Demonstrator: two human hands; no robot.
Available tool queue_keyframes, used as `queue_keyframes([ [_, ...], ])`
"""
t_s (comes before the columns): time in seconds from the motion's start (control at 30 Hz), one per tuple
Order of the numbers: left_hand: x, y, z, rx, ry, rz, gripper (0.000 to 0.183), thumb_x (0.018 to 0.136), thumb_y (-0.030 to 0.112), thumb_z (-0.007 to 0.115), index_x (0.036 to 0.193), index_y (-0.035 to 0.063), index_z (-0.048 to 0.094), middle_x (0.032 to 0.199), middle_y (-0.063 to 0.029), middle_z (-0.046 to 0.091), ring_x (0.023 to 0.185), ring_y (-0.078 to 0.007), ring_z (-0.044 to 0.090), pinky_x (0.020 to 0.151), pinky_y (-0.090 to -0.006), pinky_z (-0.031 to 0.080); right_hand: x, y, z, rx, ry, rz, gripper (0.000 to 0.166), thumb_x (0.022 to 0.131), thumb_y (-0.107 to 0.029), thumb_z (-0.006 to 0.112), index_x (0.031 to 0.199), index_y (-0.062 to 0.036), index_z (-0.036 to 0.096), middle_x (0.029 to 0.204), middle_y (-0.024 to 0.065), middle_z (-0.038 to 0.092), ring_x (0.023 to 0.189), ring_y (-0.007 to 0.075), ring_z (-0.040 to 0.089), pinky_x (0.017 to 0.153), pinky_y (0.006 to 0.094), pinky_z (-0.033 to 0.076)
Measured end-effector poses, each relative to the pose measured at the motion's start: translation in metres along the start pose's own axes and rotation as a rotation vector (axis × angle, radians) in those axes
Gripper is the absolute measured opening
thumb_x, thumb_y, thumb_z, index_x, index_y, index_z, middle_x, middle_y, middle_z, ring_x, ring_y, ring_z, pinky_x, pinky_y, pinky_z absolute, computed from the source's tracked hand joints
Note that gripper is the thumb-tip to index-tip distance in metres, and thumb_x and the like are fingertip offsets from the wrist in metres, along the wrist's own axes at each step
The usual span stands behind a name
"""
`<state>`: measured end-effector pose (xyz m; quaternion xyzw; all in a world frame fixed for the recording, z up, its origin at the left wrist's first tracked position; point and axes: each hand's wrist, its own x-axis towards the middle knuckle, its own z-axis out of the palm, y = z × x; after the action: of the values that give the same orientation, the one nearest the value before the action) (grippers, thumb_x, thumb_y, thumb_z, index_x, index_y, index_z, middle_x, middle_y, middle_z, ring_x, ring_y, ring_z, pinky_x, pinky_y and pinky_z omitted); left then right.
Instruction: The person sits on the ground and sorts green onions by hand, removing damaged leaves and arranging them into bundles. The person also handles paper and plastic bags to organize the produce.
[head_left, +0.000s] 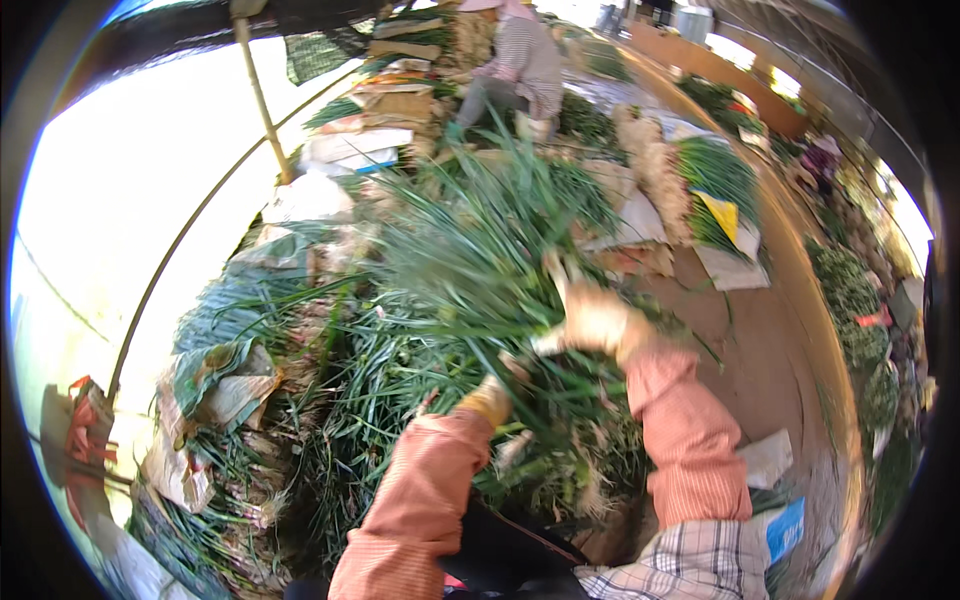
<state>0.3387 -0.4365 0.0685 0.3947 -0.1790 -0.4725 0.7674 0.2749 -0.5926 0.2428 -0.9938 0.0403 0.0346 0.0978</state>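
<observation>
Both my hands wear pale gloves under orange sleeves. A large bunch of green onions (480, 240) fans out in front of me, its long leaves pointing away and partly blurred. My right hand (596, 311) is spread against the bunch's right side, thumb and fingers apart. At the lower left of the bunch is my left hand (499, 390), its fingers partly hidden among the leaves, so its grip is unclear. Beneath lies a heap of loose green onions (375, 405), with pale roots (585, 480) showing close to my body.
Stacked onions with sacking (225, 390) line the left side. A person (517, 67) in a striped top crouches beyond the bunch. More bundled onions (712, 180) lie at the right back, beside a long curved ledge (817, 300). A bamboo pole (262, 97) stands at the left back.
</observation>
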Motion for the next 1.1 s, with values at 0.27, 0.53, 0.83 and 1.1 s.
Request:
queue_keyframes([
  [0.27,0.068,-0.063,-0.028,0.458,0.017,-0.116,0.075,0.087,0.051,0.064,0.143,0.0076,0.04,0.138,-0.016,0.05,0.12,-0.0302,0.053,0.099,-0.0462,0.044,0.031,0.123,0.123,0.475,-0.166,0.206,0.129,0.062,-0.036,0.086,0.147,0.012,0.002,0.155,0.0298,0.012,0.146,0.0343,0.015,0.118,0.0328,0.019],
  [0.53,0.018,0.01,0.002,0.303,0.038,-0.206,0.089,0.08,0.046,0.075,0.15,0.0106,0.031,0.143,-0.0117,0.046,0.13,-0.0284,0.042,0.103,-0.0475,0.036,0.045,0.179,0.168,0.713,-0.002,0.385,0.097,0.072,-0.001,0.072,0.153,-0.0107,0.019,0.133,0.0172,0.055,0.12,0.0281,0.055,0.101,0.0315,0.039],
  [0.83,-0.273,0.071,-0.15,0.266,0.81,0.141,0.051,0.091,0.026,0.064,0.137,0.0103,0.048,0.114,-0.005,0.062,0.095,-0.0176,0.061,0.076,-0.0334,0.053,0.058,0.091,0.066,-0.392,-0.328,0.375,0.072,0.069,-0.041,0.079,0.125,-0.0011,0.057,0.113,0.0236,0.065,0.106,0.0346,0.064,0.092,0.0375,0.049],
  [1.1,-0.335,0.103,-0.247,1.74,1.517,0.181,0.097,0.072,0.025,0.077,0.152,0.017,0.023,0.148,-0.0161,0.038,0.137,-0.0333,0.035,0.112,-0.0476,0.028,0.114,-0.151,0.012,-0.28,0.028,-0.393,0.038,0.087,-0.034,0.065,0.115,-0.0075,0.066,0.103,0.0161,0.07,0.09,0.029,0.069,0.082,0.0382,0.054],
])
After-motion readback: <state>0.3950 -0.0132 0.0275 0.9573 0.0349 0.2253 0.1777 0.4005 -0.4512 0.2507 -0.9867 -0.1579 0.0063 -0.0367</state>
